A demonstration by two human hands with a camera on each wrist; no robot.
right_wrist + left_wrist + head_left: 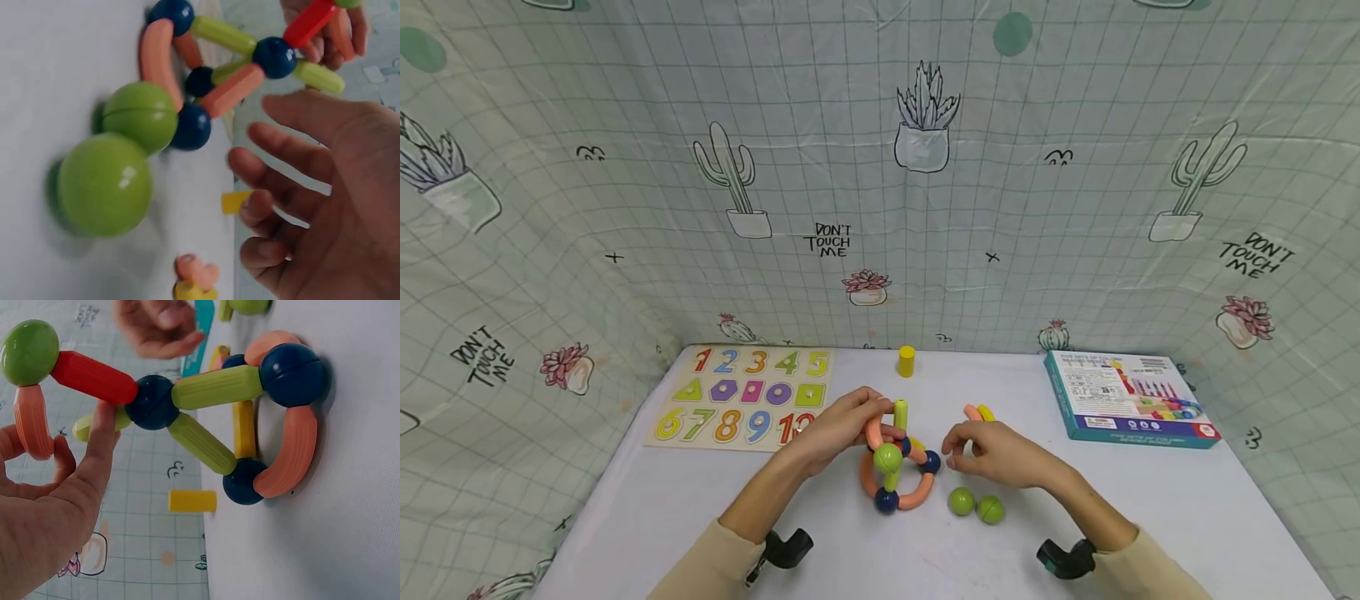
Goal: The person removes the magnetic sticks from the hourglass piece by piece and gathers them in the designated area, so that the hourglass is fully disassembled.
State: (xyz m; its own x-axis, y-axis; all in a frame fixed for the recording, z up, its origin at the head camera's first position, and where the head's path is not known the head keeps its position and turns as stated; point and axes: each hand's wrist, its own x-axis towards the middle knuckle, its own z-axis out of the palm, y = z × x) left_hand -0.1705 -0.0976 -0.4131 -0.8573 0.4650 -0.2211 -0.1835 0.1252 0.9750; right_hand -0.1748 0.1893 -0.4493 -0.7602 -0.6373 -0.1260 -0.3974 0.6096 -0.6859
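Left hand [842,425] grips the rod-and-ball structure [897,467] at its upper left, fingers curled round an orange curved piece; left wrist view shows a finger also pressed against the red rod [94,377]. Structure stands at surface centre, base a ring of orange curves and dark blue balls, green ball on top.

Right hand [996,454] hovers just right of the structure, fingers relaxed and spread, holding nothing. Two loose green balls [975,505] lie just in front of it, touching each other. Orange and yellow loose pieces [978,412] sit just behind its fingers, partly hidden by them.

White surface [700,517] carries a number puzzle board [741,396] at back left, a yellow cylinder [906,361] at back centre, a printed box [1127,397] at back right. Grid-pattern cloth [880,167] with cactus prints and "DON'T TOUCH ME" text encloses back and both sides.

Board's last number is covered by the left hand. Box print too small to read. Right wrist view is blurred; how many rods are in the structure's middle is hard to tell.
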